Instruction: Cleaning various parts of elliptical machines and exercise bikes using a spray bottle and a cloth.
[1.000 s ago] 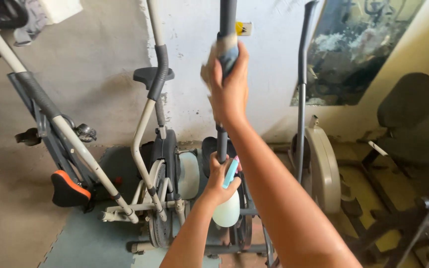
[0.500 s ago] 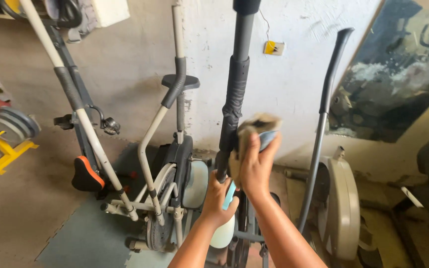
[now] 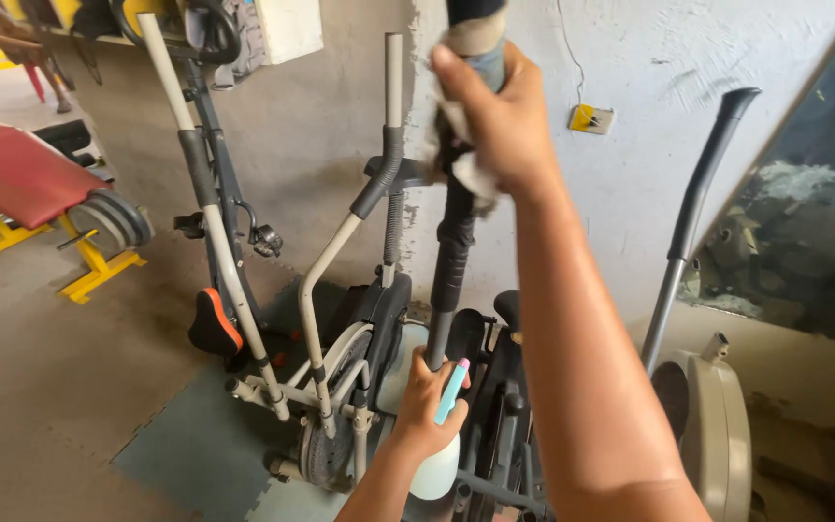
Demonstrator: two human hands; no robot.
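Right hand (image 3: 495,116) clamping pale cloth (image 3: 461,145) around black handlebar pole (image 3: 451,261) of elliptical trainer, up at 12 o'clock; cloth sitting under palm, edges hanging out at 7 o'clock of grip. Left hand (image 3: 422,411) down at 6 o'clock, fingers closing around spray bottle (image 3: 437,459), teal trigger poking up past fingers, pale body below fist, just beside pole base.

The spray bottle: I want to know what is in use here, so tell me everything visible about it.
The spray bottle is held low in the left hand, beside the black upright handle bar of an exercise machine. Its body looks like pale, whitish plastic and hangs below the fist; a light blue trigger with a pink tip sticks up past the fingers. The hand hides its neck and most of its head. What is inside cannot be told.
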